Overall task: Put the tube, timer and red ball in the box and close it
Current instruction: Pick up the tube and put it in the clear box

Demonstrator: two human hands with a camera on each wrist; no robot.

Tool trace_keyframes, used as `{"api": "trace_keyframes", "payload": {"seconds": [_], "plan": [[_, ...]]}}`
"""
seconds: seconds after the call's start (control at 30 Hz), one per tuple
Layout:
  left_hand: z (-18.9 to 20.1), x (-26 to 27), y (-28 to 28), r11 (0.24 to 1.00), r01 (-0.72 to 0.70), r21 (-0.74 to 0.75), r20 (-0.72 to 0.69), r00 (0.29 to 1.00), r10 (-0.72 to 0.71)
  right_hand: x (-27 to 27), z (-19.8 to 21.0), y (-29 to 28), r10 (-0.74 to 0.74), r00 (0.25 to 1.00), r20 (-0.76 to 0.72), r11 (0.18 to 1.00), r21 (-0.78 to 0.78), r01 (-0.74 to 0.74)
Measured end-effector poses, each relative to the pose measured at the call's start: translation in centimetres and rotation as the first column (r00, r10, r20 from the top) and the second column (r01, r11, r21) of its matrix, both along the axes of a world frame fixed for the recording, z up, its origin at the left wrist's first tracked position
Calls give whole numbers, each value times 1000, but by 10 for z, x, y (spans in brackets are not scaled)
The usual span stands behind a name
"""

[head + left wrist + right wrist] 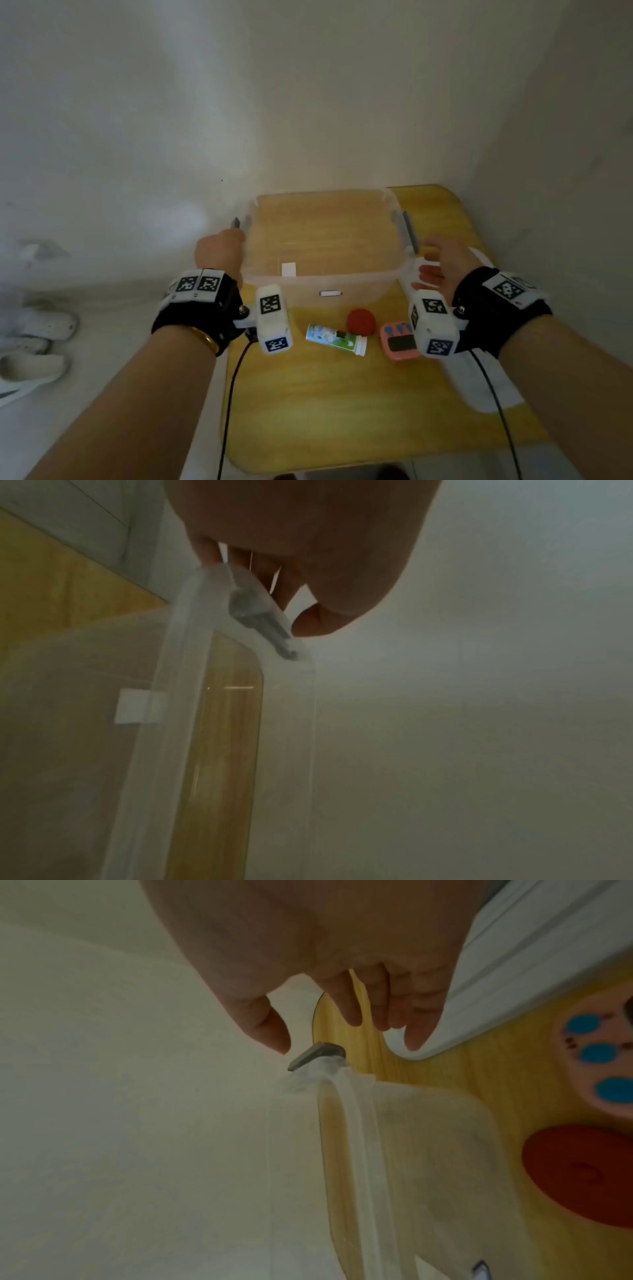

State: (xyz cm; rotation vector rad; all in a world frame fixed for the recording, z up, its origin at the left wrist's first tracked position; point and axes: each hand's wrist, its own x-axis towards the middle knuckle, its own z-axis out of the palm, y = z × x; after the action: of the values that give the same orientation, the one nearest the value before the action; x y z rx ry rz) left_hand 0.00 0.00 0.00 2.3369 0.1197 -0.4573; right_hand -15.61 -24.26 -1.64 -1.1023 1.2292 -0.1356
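Observation:
A clear plastic box (329, 279) stands open at the back of the yellow table (342, 394). In front of it lie the green-and-white tube (335, 339) on its side, the red ball (360, 321) and the pink timer (399, 341). My left hand (219, 251) grips the box's left rim; in the left wrist view its fingers (260, 569) curl over the rim at the grey latch (260, 615). My right hand (442, 263) hovers open beside the box's right latch (318, 1054), fingers relaxed, holding nothing. The ball (582, 1172) and timer (603, 1064) show at the right.
The white lid (479, 377) lies flat along the table's right side, partly under my right wrist. White walls close in behind and to the right. Pale shoes (34, 329) sit on the floor at the left. Black cables hang from both wrists.

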Motion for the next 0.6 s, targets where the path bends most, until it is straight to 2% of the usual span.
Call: {"api": "trace_keyframes", "payload": {"seconds": [0.07,0.13,0.17,0.27,0.37,0.43,0.53,0.6], "plan": [[-17,9,6,946,-209,-248,-91,977,192,3,-10,-4,32,999,39,999,-29,-31],[-30,14,2,942,-191,-277,-13,981,195,7,-17,-6,95,992,87,995,-39,-92],[-33,13,3,954,-119,-275,47,990,137,9,-20,-7,109,988,113,994,-35,-106],[-40,5,2,931,-58,-361,105,989,103,14,-29,-7,93,978,187,995,-42,-87],[-51,5,4,900,-76,-430,103,986,133,15,-34,-5,121,976,183,984,-155,-93],[-56,6,4,925,19,-379,244,966,80,14,-34,-4,148,969,196,972,-211,-106],[-62,-6,15,875,66,-479,312,945,99,10,-33,0,192,957,220,953,-276,-128],[-68,-8,15,820,24,-571,260,953,153,6,-35,6,195,950,245,949,-291,-120]]}}
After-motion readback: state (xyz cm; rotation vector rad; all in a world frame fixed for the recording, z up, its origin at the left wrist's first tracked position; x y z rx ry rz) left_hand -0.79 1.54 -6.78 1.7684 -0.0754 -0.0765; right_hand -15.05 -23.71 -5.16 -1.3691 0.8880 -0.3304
